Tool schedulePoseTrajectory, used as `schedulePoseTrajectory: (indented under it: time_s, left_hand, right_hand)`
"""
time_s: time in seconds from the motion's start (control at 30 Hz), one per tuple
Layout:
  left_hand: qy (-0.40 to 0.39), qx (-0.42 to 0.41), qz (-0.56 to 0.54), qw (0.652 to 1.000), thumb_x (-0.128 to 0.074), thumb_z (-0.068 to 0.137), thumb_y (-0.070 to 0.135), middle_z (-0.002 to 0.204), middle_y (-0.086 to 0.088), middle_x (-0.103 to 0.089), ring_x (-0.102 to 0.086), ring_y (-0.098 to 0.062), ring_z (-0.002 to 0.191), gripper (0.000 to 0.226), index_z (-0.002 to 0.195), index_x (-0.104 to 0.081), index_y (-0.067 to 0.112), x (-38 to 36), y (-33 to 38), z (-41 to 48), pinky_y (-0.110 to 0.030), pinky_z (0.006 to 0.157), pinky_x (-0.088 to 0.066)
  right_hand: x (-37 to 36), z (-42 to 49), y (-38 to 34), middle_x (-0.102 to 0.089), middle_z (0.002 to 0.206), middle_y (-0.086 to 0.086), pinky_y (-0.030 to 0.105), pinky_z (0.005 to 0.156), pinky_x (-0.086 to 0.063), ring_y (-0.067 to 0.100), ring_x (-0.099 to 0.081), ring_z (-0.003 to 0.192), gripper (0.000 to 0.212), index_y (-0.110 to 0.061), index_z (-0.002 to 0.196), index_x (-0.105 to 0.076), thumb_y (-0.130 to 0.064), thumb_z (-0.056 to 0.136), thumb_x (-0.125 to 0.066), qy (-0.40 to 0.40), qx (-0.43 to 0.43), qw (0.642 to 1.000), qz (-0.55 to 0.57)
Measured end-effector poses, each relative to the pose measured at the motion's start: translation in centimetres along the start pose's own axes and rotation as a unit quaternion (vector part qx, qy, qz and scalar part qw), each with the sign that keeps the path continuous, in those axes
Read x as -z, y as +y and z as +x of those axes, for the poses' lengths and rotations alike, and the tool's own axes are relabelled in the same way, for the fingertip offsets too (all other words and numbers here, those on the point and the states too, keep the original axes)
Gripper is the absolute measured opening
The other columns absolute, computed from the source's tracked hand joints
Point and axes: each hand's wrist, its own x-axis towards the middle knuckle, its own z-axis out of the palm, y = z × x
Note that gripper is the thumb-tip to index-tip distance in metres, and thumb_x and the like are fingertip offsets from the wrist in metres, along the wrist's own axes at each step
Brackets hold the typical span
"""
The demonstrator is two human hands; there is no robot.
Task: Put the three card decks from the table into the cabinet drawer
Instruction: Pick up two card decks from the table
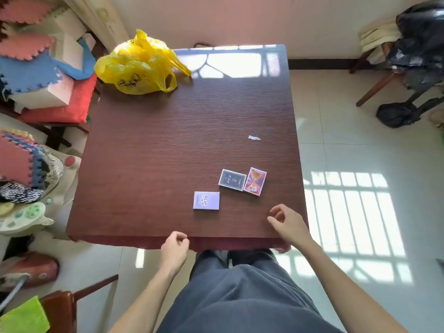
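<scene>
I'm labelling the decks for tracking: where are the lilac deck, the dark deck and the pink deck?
lilac deck [206, 200], head view, middle of its top face
dark deck [232, 180], head view, middle of its top face
pink deck [255, 181], head view, middle of its top face

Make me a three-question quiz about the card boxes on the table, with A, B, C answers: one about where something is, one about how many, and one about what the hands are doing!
1. Where is the yellow plastic bag?
A. At the far left corner of the table
B. On the floor
C. On top of the card decks

2. How many card decks lie on the table?
A. One
B. Three
C. Five

3. What are the hands doing?
A. Each holds a deck
B. Both are empty
C. One holds the bag

Answers:
1 A, the bag sits at the far left corner.
2 B, there is a lilac deck, a dark deck and a pink deck.
3 B, the left hand and right hand hover by the near edge, fingers loosely curled, holding nothing.
</scene>
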Motion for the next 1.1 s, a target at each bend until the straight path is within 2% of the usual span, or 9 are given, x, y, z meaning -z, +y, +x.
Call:
schedulePoseTrajectory:
  time_s: [0.1,0.2,0.27,0.37,0.53,0.73,0.9,1.0,1.1]
  left_hand:
    - [0.083,-0.037,0.023,0.996,-0.060,0.078,0.045,0.110,0.003,-0.050,-0.055,-0.024,0.104,0.043,0.117,-0.051,0.030,-0.5,5.3,2.3,-0.038,0.084,-0.046]
    - [0.041,-0.028,0.103,0.993,-0.064,0.070,0.062,0.138,-0.007,-0.032,-0.037,-0.033,0.127,0.085,0.143,-0.028,0.038,-2.1,9.4,3.7,-0.045,0.096,-0.042]
    - [0.024,-0.036,0.165,0.985,-0.065,0.067,0.068,0.145,-0.011,-0.026,-0.033,-0.036,0.129,0.097,0.147,-0.018,0.041,-3.2,10.2,4.3,-0.048,0.097,-0.042]
    - [0.036,-0.034,0.199,0.979,-0.066,0.065,0.071,0.141,-0.012,-0.030,-0.036,-0.034,0.124,0.100,0.147,-0.015,0.045,-4.5,11.2,5.4,-0.049,0.094,-0.044]
    - [0.045,-0.045,0.239,0.969,-0.067,0.070,0.065,0.135,-0.011,-0.030,-0.037,-0.033,0.118,0.088,0.145,-0.025,0.042,-5.7,11.4,6.3,-0.047,0.088,-0.048]
    - [0.032,-0.065,0.220,0.973,-0.070,0.073,0.048,0.131,-0.010,-0.031,-0.038,-0.034,0.116,0.067,0.133,-0.042,0.036,-5.2,11.5,6.7,-0.041,0.085,-0.048]
    - [-0.007,-0.067,0.158,0.985,-0.066,0.065,0.053,0.121,-0.005,-0.036,-0.040,-0.030,0.112,0.063,0.123,-0.046,0.040,-3.4,10.8,6.4,-0.038,0.094,-0.043]
    - [-0.056,-0.038,0.066,0.996,-0.065,0.060,0.059,0.114,0.002,-0.043,-0.047,-0.021,0.108,0.059,0.114,-0.046,0.048,-1.5,9.8,5.7,-0.036,0.094,-0.045]
    - [-0.112,-0.008,-0.083,0.990,-0.071,0.060,0.052,0.112,0.000,-0.065,-0.063,-0.018,0.103,0.049,0.105,-0.054,0.044,0.4,8.5,4.3,-0.038,0.089,-0.055]
  right_hand:
    - [0.3,3.8,-4.3,-0.056,0.121,0.000,0.042,0.087,-0.054,0.023,-0.057,0.112,0.048,-0.029,0.128,-0.056,-0.040,0.083,-0.070,0.022,0.092,0.982,-0.165]
    - [-0.2,6.9,-7.4,-0.040,0.149,0.009,0.049,0.100,-0.046,0.032,-0.041,0.134,0.078,-0.028,0.150,-0.041,-0.038,0.080,-0.074,0.003,0.118,0.953,-0.280]
    - [-0.8,8.4,-8.3,-0.026,0.162,0.011,0.053,0.108,-0.039,0.034,-0.028,0.147,0.086,-0.034,0.155,-0.032,-0.038,0.081,-0.075,-0.025,0.109,0.938,-0.329]
    - [-1.3,10.1,-9.2,-0.018,0.167,0.012,0.058,0.111,-0.034,0.034,-0.018,0.152,0.090,-0.040,0.156,-0.027,-0.038,0.081,-0.076,-0.047,0.107,0.923,-0.368]
    - [-2.0,11.2,-8.9,-0.035,0.154,0.007,0.053,0.101,-0.043,0.032,-0.035,0.139,0.078,-0.036,0.148,-0.040,-0.035,0.079,-0.077,-0.036,0.121,0.904,-0.408]
    - [-1.9,11.7,-8.2,-0.045,0.146,0.008,0.045,0.097,-0.048,0.033,-0.044,0.130,0.079,-0.028,0.145,-0.045,-0.033,0.075,-0.082,-0.021,0.141,0.910,-0.389]
    - [-0.8,10.8,-7.6,-0.051,0.138,0.007,0.042,0.094,-0.049,0.032,-0.047,0.122,0.085,-0.027,0.145,-0.044,-0.037,0.069,-0.081,-0.018,0.112,0.931,-0.348]
    - [0.2,8.6,-6.3,-0.054,0.130,0.004,0.041,0.092,-0.048,0.030,-0.048,0.119,0.084,-0.031,0.142,-0.045,-0.044,0.066,-0.079,-0.004,0.061,0.971,-0.230]
    - [0.7,5.2,-4.5,-0.058,0.119,-0.002,0.041,0.094,-0.050,0.022,-0.058,0.110,0.075,-0.035,0.134,-0.052,-0.048,0.066,-0.081,-0.012,-0.006,1.000,-0.018]
